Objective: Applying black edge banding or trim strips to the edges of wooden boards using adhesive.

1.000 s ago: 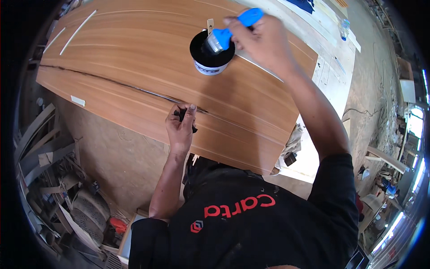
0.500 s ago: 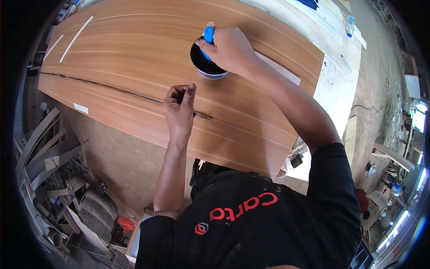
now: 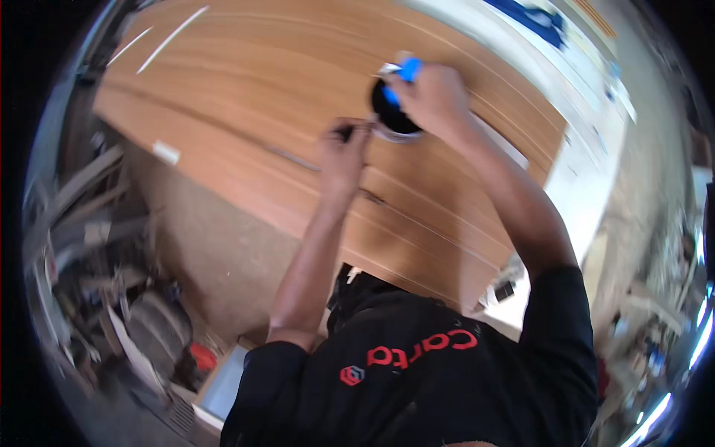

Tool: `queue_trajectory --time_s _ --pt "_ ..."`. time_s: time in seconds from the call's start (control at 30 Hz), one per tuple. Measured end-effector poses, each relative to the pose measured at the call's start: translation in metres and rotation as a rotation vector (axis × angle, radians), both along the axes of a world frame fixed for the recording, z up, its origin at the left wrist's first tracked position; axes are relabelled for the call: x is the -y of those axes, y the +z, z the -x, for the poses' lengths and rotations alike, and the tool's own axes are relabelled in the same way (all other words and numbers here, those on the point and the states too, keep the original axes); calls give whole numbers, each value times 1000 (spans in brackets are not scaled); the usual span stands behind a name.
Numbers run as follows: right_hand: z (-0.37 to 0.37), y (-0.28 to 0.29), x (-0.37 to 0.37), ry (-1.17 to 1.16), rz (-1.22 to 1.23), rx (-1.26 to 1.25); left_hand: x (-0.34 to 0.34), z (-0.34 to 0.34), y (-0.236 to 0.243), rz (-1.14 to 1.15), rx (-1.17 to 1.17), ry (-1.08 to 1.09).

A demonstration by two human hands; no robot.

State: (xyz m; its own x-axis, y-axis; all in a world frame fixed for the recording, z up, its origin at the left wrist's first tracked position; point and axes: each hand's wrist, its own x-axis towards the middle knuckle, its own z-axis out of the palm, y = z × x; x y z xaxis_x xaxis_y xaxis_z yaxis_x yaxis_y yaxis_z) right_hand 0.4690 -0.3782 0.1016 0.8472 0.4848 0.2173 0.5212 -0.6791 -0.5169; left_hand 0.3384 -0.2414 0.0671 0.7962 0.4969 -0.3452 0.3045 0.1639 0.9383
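A wood-grain panel [image 3: 246,97] lies before me, crossed by a dark-streaked seam. My right hand [image 3: 432,97] grips a blue-handled paintbrush [image 3: 408,68] over a white tub [image 3: 396,113] of black material. The bristles are hidden or blurred. My left hand [image 3: 342,156] is just left of and nearer than the tub, pinched around a small dark item [image 3: 344,132] that I cannot make out. A white strip [image 3: 166,152] lies near the panel's lower left edge, and two thin white rods [image 3: 172,41] lie toward the far left.
A white work surface [image 3: 596,149] extends along the right, with dark blue cloth [image 3: 536,18] at the back. Piled wooden offcuts and curved parts [image 3: 82,208] stand down at the left, with a red item [image 3: 203,356] among them. A pale open box [image 3: 231,387] is beside me.
My right hand has moved the brush down into the tub, then slightly up in it. My left hand has risen from the seam toward the tub. The view has shifted and blurred.
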Motion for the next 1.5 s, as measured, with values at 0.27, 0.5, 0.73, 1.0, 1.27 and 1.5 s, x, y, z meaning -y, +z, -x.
queue_trajectory --time_s 0.27,0.5,0.73,1.0,1.27,1.5 --pt "9 10 21 -25 -279 -373 6 0 -6 -9 72 24" --pt "15 20 26 -90 -632 -559 3 -2 -15 -170 65 -12" --pt "24 26 33 -236 -792 -651 7 1 -22 -259 63 19" --pt "36 61 55 -359 -687 -341 13 -2 -17 -305 49 -43" --pt "37 64 82 -439 -611 -180 17 -11 -19 -396 159 18" --pt "16 57 109 -453 -458 -62 18 -13 -14 -411 141 45"
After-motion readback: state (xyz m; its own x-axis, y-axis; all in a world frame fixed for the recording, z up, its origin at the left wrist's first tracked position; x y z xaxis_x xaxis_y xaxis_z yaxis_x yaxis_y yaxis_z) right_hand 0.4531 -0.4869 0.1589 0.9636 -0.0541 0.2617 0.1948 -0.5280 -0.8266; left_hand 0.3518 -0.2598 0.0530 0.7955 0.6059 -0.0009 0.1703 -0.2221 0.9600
